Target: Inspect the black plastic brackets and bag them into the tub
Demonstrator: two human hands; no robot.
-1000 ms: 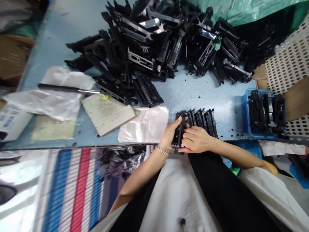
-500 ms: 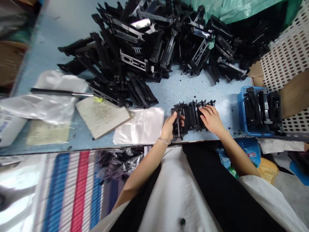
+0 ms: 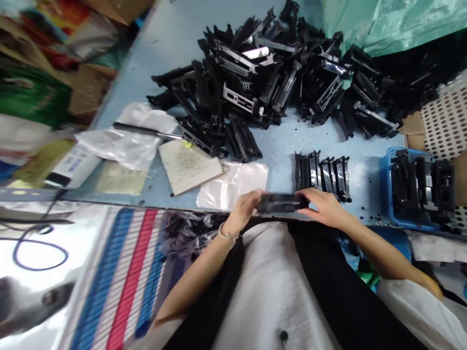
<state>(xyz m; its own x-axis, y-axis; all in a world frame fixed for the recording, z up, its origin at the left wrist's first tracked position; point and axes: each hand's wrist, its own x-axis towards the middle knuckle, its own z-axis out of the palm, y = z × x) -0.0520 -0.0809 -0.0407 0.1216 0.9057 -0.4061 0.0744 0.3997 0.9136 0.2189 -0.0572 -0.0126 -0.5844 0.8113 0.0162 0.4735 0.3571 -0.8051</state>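
Observation:
My left hand (image 3: 242, 210) and my right hand (image 3: 324, 206) hold one long black plastic part (image 3: 281, 202) crosswise between them at the table's near edge, each closed on one end. Just behind it stands a short row of the same black parts (image 3: 323, 172), set upright side by side on the pale blue table (image 3: 280, 146). A bracelet sits on my left wrist.
A big heap of black parts (image 3: 277, 82) fills the far half of the table. A blue basket (image 3: 416, 194) with more parts stands at the right, beside a perforated white crate (image 3: 447, 116). Clear plastic bags (image 3: 233, 184), a card (image 3: 189, 165) and a screwdriver (image 3: 146, 130) lie left.
My left hand has pulled one part from the row's left end and turned it crosswise; my right hand left the row and gripped its other end. The camera swung left.

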